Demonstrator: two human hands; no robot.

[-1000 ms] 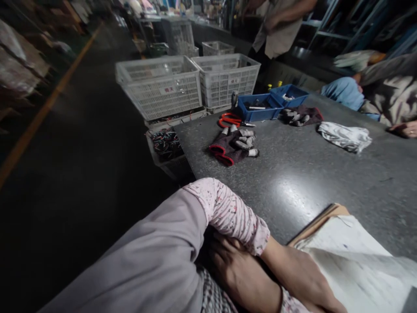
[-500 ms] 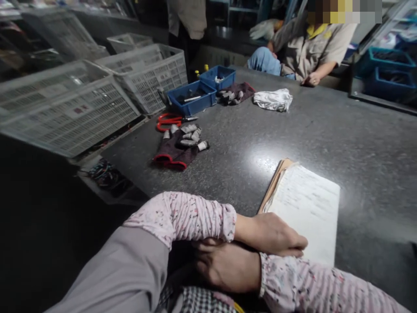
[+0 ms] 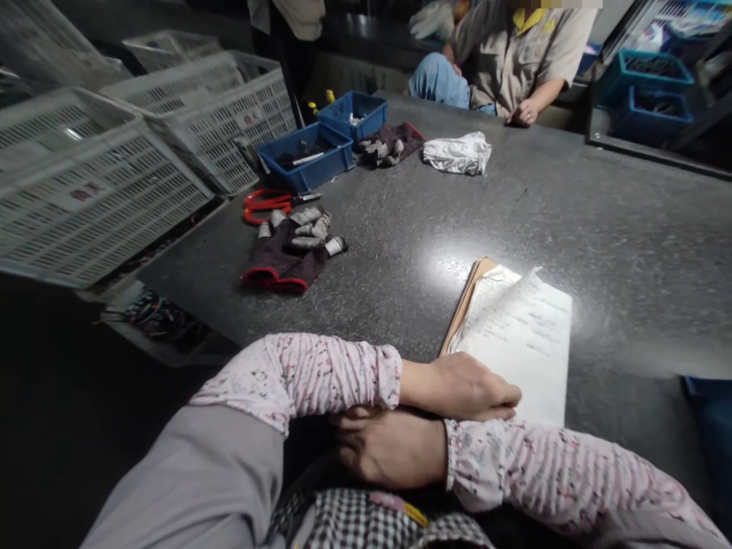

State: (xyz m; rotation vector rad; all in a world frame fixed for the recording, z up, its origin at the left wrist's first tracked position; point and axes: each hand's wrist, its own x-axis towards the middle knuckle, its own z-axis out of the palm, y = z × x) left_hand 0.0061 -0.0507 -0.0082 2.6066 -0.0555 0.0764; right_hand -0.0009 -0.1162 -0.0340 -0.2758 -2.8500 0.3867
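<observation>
My arms are crossed at the table's near edge, both in pink floral sleeve covers. My left hand [image 3: 466,387], back up and fingers curled in, rests at the lower left of an open notebook [image 3: 531,343] with handwriting on its white pages. One page's upper edge curls up, and a brown cover shows at the left. Just below, my right hand [image 3: 392,448] lies against my left forearm, its fingers folded and partly under the sleeve. Neither hand shows anything held. Left of the notebook lie dark gloves [image 3: 289,255] with grey fingertips and red cuffs.
Red-handled scissors [image 3: 268,204] lie beyond the gloves. Farther back are blue bins [image 3: 309,164], more gloves [image 3: 392,143] and a crumpled white cloth [image 3: 457,154]. Grey plastic crates [image 3: 97,191] stand at left. Across the table [image 3: 371,229] sits another person [image 3: 506,65], one hand on its edge.
The view has shifted slightly, so the table things appear lower left to upper left of before. A notebook page now curls up at its top edge. My hands keep their crossed pose.
</observation>
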